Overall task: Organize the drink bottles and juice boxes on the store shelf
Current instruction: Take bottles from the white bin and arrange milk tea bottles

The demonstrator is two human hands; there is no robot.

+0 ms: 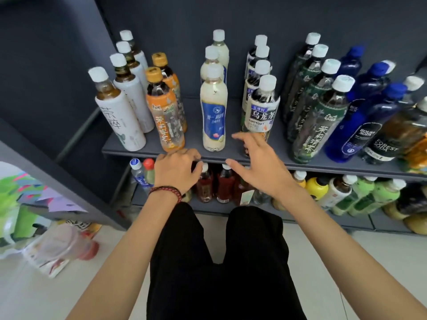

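A: Start with the big pieces.
B: A matte, dark grey shelf unit [254,15], made of flat panels with straight edges. Its upper board [323,161] carries a cream bottle [213,116] with a glossy blue label, upright near the front lip. I place everything from that bottle.
A: The rows?
B: Smooth round plastic, all capped, each row running back toward the rear wall. Two more cream ones stand directly behind it. Left of it are orange-capped bottles [165,112]; further left, white-sleeved tea bottles [120,116]. Right of it are dark oolong bottles [262,109], then green-labelled bottles [317,125], then blue soda bottles [355,130]. Below it, on the lower board [213,207], stand reddish bottles [225,184].
A: Room to move?
B: There are bare lanes of board on both sides of the cream bottle, and a narrow bare strip between it and the lip.
A: Hands?
B: The right hand [261,162] is just right of and below the bottle's base, fingers spread wide, holding nothing, partly covering the front oolong bottle. The left hand [176,170] is just below-left of the base at the lip, fingers loosely bent, gripping nothing. A braided red-and-black bracelet [166,191] circles that wrist.
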